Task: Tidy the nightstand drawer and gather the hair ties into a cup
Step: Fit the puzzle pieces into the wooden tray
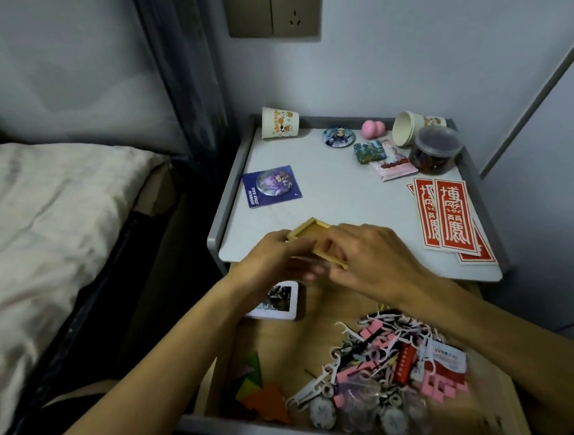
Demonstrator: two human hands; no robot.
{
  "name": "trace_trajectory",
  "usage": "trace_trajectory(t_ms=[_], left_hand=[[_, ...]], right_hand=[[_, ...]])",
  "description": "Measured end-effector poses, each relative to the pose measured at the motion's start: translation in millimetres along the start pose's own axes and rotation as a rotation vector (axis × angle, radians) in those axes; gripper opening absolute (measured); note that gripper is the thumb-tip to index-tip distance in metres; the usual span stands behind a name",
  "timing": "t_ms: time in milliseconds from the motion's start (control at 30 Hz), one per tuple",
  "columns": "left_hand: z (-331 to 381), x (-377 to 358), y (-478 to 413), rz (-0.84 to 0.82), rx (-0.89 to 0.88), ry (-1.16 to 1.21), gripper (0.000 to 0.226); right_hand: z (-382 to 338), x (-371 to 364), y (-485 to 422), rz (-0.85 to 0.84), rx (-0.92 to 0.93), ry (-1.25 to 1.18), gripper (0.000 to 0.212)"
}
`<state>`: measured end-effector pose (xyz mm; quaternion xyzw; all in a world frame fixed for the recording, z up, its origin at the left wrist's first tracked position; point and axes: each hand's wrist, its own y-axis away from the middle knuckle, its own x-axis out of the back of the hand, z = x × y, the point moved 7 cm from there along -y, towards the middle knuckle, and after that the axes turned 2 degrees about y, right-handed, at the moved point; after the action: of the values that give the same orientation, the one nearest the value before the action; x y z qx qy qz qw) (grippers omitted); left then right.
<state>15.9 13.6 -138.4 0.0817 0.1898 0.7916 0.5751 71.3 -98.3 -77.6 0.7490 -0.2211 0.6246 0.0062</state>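
Note:
Both hands hold a small square wooden tray (309,234) above the front edge of the nightstand top (331,193). My left hand (275,264) grips its left side and my right hand (368,259) grips its right side. Below them the drawer (278,341) stands open, with a heap of floss picks, pink pieces and small packets (383,364) inside. A paper cup (280,122) stands upside down at the back left. A second paper cup (409,128) lies on its side at the back right. Beside it a clear lidded tub (436,150) holds dark hair ties.
On the top lie a blue badge card (271,185), a round badge (338,137), a pink sponge (373,128), small packets (382,158) and red paper strips (448,215). A white framed card (277,302) and coloured shapes (258,387) sit in the drawer. A bed (38,219) is on the left.

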Motion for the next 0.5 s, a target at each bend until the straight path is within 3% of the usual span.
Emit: trace_trajectory(t_ms=[100,233,300,333,433,500], left_hand=[[9.2,16.2,13.8,0.083,0.012,0.214,0.008],[24.8,73.4,39.5,0.341,0.005,0.228,0.013],[29.8,101.0,55.4,0.480,-0.032,0.217,0.014],[29.1,109.6,61.7,0.525,-0.042,0.226,0.015],[14.3,115.7,71.7,0.561,-0.020,0.313,0.016],[2.2,109.7,71.3,0.546,0.014,0.374,0.014]], right_hand=[[-27.1,0.7,-10.0,0.052,0.073,-0.022,0.024],[-54.8,3.1,-4.0,0.260,0.139,-0.037,0.027],[-68.3,-11.6,7.4,0.269,0.182,-0.084,0.021],[-73.7,-30.0,13.7,0.166,0.195,-0.142,0.021],[-90.6,-113.5,41.0,-0.393,0.174,-0.207,0.038],[-91.0,-158.9,58.2,-0.587,0.081,-0.198,0.053]])
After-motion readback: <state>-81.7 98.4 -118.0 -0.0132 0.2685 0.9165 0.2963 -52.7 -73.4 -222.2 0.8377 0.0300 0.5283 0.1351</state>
